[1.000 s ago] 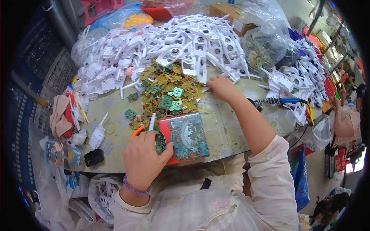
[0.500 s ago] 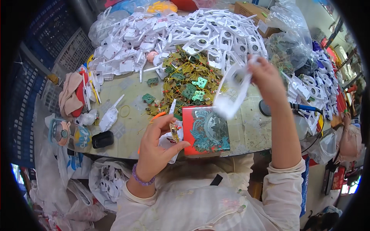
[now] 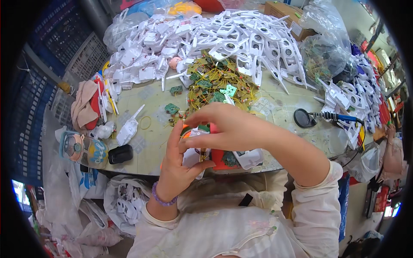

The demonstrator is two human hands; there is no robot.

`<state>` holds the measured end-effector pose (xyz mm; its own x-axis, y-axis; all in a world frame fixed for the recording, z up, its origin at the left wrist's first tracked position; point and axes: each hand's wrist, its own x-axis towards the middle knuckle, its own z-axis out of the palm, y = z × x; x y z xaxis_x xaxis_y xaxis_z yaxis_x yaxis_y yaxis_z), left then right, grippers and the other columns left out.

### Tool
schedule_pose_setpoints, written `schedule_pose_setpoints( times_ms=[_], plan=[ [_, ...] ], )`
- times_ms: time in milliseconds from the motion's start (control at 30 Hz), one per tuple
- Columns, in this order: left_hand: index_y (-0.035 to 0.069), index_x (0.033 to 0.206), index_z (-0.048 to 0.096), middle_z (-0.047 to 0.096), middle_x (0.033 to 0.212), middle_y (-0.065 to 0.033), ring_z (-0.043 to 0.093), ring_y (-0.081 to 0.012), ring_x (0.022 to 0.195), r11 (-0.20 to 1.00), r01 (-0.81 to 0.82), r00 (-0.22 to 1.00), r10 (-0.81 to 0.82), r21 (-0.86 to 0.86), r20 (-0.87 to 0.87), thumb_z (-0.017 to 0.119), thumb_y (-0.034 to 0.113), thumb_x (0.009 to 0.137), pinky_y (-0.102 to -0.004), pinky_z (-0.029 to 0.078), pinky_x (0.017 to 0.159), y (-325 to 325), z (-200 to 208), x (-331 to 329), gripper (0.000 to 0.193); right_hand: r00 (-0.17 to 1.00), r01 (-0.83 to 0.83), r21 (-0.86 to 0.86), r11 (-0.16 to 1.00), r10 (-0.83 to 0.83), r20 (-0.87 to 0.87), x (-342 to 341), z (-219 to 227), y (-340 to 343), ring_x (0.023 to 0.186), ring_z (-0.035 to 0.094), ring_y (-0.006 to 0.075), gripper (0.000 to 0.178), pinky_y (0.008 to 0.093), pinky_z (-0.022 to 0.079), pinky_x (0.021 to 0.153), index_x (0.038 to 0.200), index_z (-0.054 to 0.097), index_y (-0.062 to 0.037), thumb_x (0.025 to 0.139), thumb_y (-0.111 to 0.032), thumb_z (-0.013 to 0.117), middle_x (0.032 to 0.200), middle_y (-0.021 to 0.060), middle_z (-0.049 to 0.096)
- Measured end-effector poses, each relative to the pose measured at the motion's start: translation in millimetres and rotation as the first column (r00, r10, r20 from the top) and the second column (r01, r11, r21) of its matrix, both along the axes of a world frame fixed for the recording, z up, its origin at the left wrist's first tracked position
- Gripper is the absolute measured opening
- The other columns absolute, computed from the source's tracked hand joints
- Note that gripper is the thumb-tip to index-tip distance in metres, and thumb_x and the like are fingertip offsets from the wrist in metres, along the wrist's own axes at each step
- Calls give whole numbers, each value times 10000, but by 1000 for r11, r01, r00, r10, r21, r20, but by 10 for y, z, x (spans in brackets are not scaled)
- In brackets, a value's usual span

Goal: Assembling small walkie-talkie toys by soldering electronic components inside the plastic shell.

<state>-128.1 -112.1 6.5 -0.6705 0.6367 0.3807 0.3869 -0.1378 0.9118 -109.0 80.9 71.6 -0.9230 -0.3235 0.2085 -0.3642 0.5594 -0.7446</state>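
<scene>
My left hand (image 3: 172,165), with a purple bead bracelet at its wrist, holds a small circuit board (image 3: 203,155) seen nearly edge-on by the thumb. Across it reaches my right hand (image 3: 223,124), its thumb and fingers closing at the left fingertips; what they grip is hidden. Under the hands is a white plastic shell (image 3: 190,159), partly covered. Another white plastic housing (image 3: 249,159) rests on the red box with a dark picture (image 3: 230,159), near the table's front edge. An orange piece (image 3: 186,132) shows between the hands.
Behind the hands lies a heap of green circuit boards with yellow wires (image 3: 215,84). White plastic shells (image 3: 241,36) are piled along the back. A soldering iron (image 3: 340,116) lies at right by a round black dish (image 3: 304,118). At left stand a bottle (image 3: 81,148) and a black case (image 3: 120,154).
My right hand has come down and left to meet my left hand. The white housing it held in the air now lies on the red box.
</scene>
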Motion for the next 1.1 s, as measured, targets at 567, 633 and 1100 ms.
schedule_pose_setpoints(
  times_ms=[567,633,1100],
  plan=[
    [51,1145,525,590,1112,-93,591,-209,1039,978,-127,973,155,163,-172,846,73,631,-418,353,1045,-157,-144,-183,607,955,2,-44,999,12,295,19,58,79,738,620,142,191,283,494,660,995,661,-19,811,-69,658,830,82,663],
    [57,1130,525,595,1113,-96,596,-218,1040,977,-107,977,138,184,-164,849,78,628,-450,324,1064,-171,-149,-182,598,958,-53,11,999,48,282,-36,59,87,754,625,171,214,299,496,675,1008,661,-30,799,-76,669,833,91,659],
    [32,1102,553,622,1051,-85,600,-193,977,922,-371,921,380,109,-83,875,88,592,-374,416,966,-256,-135,-157,606,953,-197,79,977,172,251,-181,129,120,691,626,246,192,330,471,618,951,704,-48,773,-107,662,753,119,664]
  ],
)
